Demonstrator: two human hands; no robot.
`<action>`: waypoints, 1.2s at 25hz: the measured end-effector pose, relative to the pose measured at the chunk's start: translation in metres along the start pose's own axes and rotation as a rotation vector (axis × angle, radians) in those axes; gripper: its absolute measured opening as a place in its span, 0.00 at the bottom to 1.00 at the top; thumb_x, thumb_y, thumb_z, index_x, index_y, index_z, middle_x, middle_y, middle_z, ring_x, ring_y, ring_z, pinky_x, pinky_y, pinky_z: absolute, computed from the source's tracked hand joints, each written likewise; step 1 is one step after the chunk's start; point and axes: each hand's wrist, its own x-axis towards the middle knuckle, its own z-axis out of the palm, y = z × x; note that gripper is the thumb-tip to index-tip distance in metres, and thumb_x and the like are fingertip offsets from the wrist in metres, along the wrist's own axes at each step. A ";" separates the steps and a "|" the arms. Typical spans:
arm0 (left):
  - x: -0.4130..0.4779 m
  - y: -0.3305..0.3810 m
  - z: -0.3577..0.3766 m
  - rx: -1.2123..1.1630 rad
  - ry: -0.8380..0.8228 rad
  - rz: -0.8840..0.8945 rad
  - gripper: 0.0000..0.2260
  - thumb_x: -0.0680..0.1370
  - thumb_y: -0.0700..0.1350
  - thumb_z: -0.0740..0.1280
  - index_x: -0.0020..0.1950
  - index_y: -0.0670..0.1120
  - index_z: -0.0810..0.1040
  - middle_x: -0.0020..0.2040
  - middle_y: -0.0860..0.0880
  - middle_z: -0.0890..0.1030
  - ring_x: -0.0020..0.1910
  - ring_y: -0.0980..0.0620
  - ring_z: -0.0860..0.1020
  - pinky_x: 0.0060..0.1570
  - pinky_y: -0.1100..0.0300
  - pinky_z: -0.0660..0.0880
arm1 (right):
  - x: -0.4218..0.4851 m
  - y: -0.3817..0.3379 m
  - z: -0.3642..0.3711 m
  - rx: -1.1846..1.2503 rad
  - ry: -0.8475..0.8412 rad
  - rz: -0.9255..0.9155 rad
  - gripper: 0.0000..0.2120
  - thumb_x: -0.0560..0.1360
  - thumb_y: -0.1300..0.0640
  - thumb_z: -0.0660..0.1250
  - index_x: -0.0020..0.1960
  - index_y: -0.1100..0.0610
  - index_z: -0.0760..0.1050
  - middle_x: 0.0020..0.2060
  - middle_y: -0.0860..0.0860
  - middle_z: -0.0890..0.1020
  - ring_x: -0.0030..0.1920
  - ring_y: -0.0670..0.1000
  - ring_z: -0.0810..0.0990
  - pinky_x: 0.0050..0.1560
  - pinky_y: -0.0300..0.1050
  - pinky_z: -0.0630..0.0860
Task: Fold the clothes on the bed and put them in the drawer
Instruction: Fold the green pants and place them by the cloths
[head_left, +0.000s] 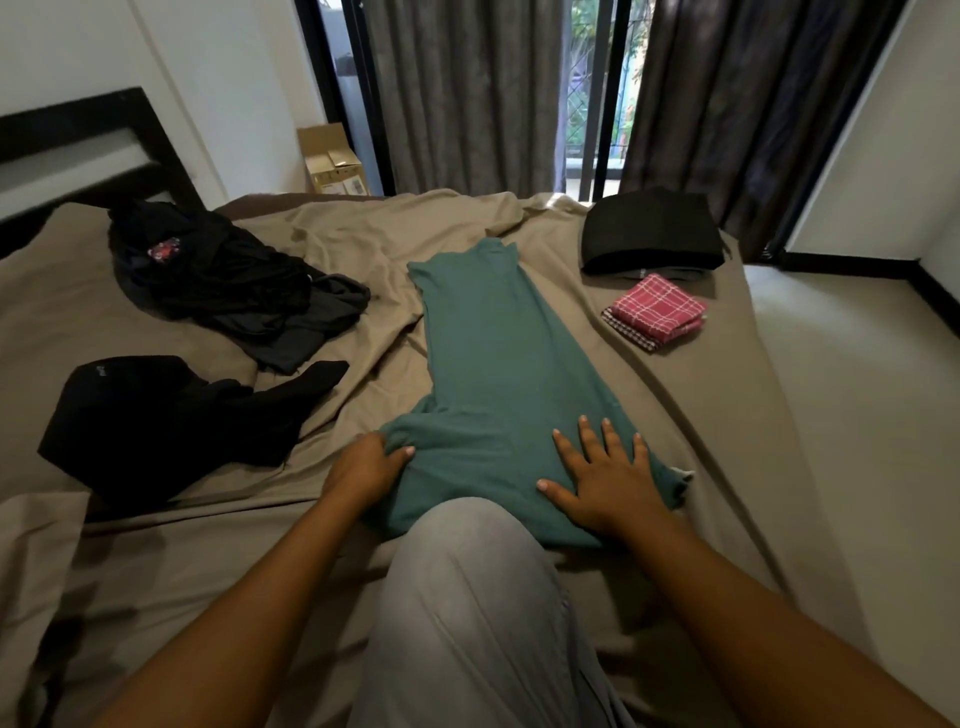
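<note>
At the bed's (727, 415) near edge, middle, the green top (498, 353) lies lengthwise, already narrowed into a long strip running toward the far edge. The left hand (363, 467) pinches a bunched bit of fabric at the strip's near-left corner, fingers curled round it, likely to tuck or flip that flap inward. The right hand (602, 483) lies flat on the near-right part, fingers spread and straight, gripping nothing; it looks to be pinning the cloth so it won't slide while the other side is pulled. A knee (467, 597) in grey trousers covers the strip's nearest end. Unfolded work sits along the left side: a black heap (208, 275) toward the far-left corner, a black piece (156, 415) nearer. Finished work is kept apart at the far-right corner: a folded black stack (649, 228) with pink cloths (657, 306) just in front, probably so done and undone don't mix. No drawer in view. Judged stage: mid-fold on this top, several items left.
</note>
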 end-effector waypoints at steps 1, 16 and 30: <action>-0.002 -0.001 -0.002 -0.014 0.023 -0.039 0.22 0.80 0.59 0.65 0.62 0.42 0.76 0.60 0.38 0.81 0.58 0.38 0.79 0.53 0.50 0.75 | -0.003 -0.001 0.000 -0.004 -0.003 0.003 0.46 0.68 0.20 0.34 0.82 0.39 0.39 0.83 0.52 0.41 0.82 0.59 0.38 0.77 0.68 0.36; -0.029 0.025 -0.021 0.018 0.098 -0.037 0.13 0.77 0.54 0.68 0.47 0.45 0.75 0.49 0.42 0.81 0.51 0.39 0.80 0.46 0.52 0.76 | -0.029 -0.025 -0.009 0.223 0.047 -0.124 0.34 0.82 0.33 0.48 0.83 0.48 0.53 0.83 0.52 0.53 0.82 0.52 0.47 0.79 0.58 0.43; -0.047 0.207 0.054 -0.088 -0.325 0.478 0.14 0.82 0.44 0.65 0.68 0.45 0.75 0.64 0.44 0.78 0.57 0.42 0.81 0.48 0.52 0.80 | 0.005 0.050 -0.046 1.652 0.053 0.442 0.17 0.80 0.50 0.70 0.66 0.56 0.75 0.55 0.58 0.82 0.50 0.57 0.83 0.48 0.54 0.83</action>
